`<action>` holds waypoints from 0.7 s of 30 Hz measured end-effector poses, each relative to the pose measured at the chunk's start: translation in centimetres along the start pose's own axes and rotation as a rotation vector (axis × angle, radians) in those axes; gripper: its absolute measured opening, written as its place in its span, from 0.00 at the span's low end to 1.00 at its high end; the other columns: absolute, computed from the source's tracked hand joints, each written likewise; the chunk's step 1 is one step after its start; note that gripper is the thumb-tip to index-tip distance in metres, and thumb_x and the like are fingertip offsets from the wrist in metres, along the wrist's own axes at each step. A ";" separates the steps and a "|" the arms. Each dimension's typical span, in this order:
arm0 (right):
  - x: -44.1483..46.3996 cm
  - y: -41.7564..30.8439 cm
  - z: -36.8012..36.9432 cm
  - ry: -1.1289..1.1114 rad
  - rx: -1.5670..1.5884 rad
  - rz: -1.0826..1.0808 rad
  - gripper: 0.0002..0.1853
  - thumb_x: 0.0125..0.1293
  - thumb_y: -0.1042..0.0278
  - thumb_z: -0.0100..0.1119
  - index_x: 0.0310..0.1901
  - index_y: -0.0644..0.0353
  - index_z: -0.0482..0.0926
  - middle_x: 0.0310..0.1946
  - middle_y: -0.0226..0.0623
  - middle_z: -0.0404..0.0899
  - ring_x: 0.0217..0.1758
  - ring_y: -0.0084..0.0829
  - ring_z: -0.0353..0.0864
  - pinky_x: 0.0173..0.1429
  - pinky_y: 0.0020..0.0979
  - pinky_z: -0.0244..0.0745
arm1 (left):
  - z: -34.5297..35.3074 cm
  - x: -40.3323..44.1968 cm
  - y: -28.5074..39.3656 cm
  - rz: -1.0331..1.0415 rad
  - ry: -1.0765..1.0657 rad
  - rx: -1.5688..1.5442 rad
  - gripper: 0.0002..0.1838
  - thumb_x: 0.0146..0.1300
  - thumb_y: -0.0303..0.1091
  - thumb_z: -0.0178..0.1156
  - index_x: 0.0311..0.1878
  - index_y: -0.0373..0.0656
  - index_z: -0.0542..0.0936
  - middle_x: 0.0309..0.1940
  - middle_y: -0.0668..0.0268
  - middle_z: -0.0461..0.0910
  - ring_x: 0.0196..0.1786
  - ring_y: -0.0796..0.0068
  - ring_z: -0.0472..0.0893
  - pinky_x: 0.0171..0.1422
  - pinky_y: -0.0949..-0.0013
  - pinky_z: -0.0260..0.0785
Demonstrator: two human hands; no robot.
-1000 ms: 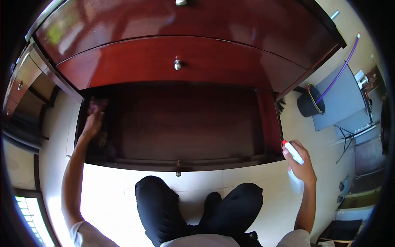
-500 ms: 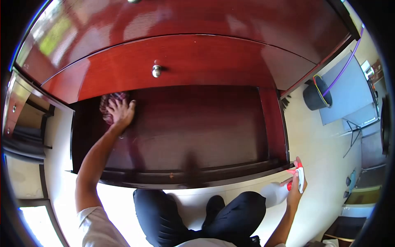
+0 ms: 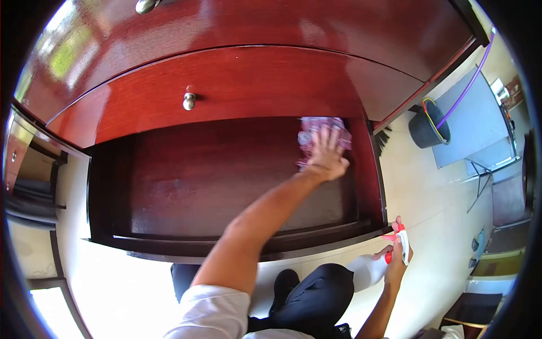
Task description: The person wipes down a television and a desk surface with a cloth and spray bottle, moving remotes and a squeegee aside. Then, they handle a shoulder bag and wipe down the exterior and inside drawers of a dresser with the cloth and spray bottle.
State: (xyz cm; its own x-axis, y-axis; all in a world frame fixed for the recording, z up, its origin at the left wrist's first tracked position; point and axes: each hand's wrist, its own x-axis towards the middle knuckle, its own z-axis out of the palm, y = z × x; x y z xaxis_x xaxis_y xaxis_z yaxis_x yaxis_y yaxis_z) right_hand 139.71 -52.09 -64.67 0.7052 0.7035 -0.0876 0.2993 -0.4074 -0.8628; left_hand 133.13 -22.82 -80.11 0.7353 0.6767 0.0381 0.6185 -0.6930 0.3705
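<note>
Inside the pulled-out dark wooden drawer (image 3: 226, 186), my left hand (image 3: 327, 153) presses a checkered red-and-white cloth (image 3: 307, 138) onto the bottom, near the back right corner. Its fingers lie over the cloth, and that arm reaches across the drawer's front edge. Outside the drawer's front right corner, my right hand (image 3: 400, 251) grips a spray bottle (image 3: 367, 270) by its neck. The bottle has a white body and a red-and-white trigger head, and it is tilted. My fingers partly hide the trigger.
Above the drawer is a glossy red drawer front with a metal knob (image 3: 189, 101). A black bucket (image 3: 428, 127) with a purple hose or stick stands on the pale floor at right, by a grey panel (image 3: 471, 118). Dark brush bristles (image 3: 383, 140) show beside the cabinet.
My left hand and the cloth have moved from the drawer's back left to its back right. My right hand still holds the spray bottle in about the same place. The view has shifted slightly.
</note>
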 end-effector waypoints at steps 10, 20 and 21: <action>0.2 1.2 -0.2 -0.004 0.068 -0.026 0.28 0.76 0.55 0.46 0.69 0.68 0.68 0.69 0.39 0.72 0.16 0.25 0.72 0.28 0.27 0.73 | -1.8 -13.2 -6.2 0.505 0.008 -0.001 0.31 0.73 0.51 0.46 0.72 0.41 0.68 0.78 0.55 0.55 0.81 0.47 0.48 0.80 0.36 0.41; 0.4 1.4 -0.1 -0.029 0.051 -0.061 0.29 0.77 0.53 0.44 0.71 0.64 0.67 0.71 0.36 0.71 0.16 0.23 0.70 0.31 0.29 0.78 | -11.7 -30.0 -34.2 -0.615 -0.036 0.297 0.30 0.76 0.50 0.40 0.73 0.42 0.66 0.80 0.51 0.48 0.82 0.44 0.45 0.81 0.36 0.35; 0.4 1.4 0.1 -0.033 0.066 -0.060 0.29 0.77 0.53 0.44 0.71 0.64 0.67 0.71 0.36 0.71 0.16 0.23 0.70 0.31 0.29 0.78 | -9.5 -32.8 -39.6 -0.670 0.101 0.317 0.26 0.77 0.47 0.39 0.72 0.47 0.67 0.81 0.50 0.46 0.81 0.39 0.43 0.79 0.32 0.36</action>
State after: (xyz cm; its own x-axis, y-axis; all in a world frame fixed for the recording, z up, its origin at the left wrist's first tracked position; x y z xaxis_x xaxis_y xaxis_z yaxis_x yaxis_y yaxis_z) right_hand 140.37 -52.31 -65.92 0.6657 0.7445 -0.0505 0.2961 -0.3256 -0.8979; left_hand 81.93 -15.22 -87.19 0.1531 0.9881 -0.0111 0.9866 -0.1522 0.0595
